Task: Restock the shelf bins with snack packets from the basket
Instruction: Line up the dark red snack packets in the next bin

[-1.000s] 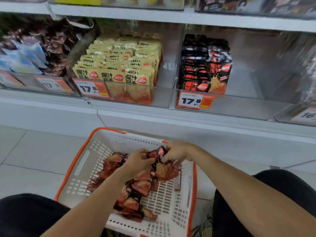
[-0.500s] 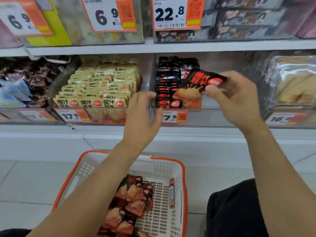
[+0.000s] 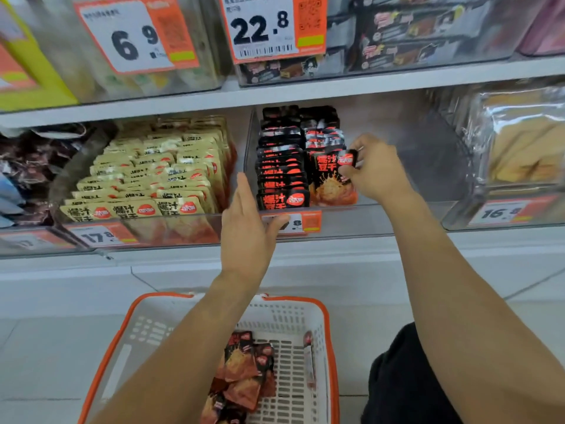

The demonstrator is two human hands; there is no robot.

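My right hand (image 3: 374, 168) pinches a black-and-orange snack packet (image 3: 331, 182) by its upper right corner. The packet stands upright at the front of the right row inside the clear shelf bin (image 3: 345, 218), beside a row of matching black packets (image 3: 282, 175). My left hand (image 3: 247, 237) hovers with straight fingers in front of the bin's left front corner, holding nothing. On the floor below stands the white basket with an orange rim (image 3: 287, 313); several more black-and-orange packets (image 3: 244, 371) lie in it, partly hidden by my left forearm.
A neighbouring bin on the left holds yellow packets (image 3: 153, 179). To the right is a bin of pale wrapped snacks (image 3: 526, 148). The shelf above carries more bins with price tags 6.9 (image 3: 134, 38) and 22.8 (image 3: 263, 26). My dark-clothed knee (image 3: 397, 381) is beside the basket.
Both hands rose from the basket to the shelf. My right hand carried one packet up and lowered it into the black-packet bin; my left hand opened and moved toward the bin's front.
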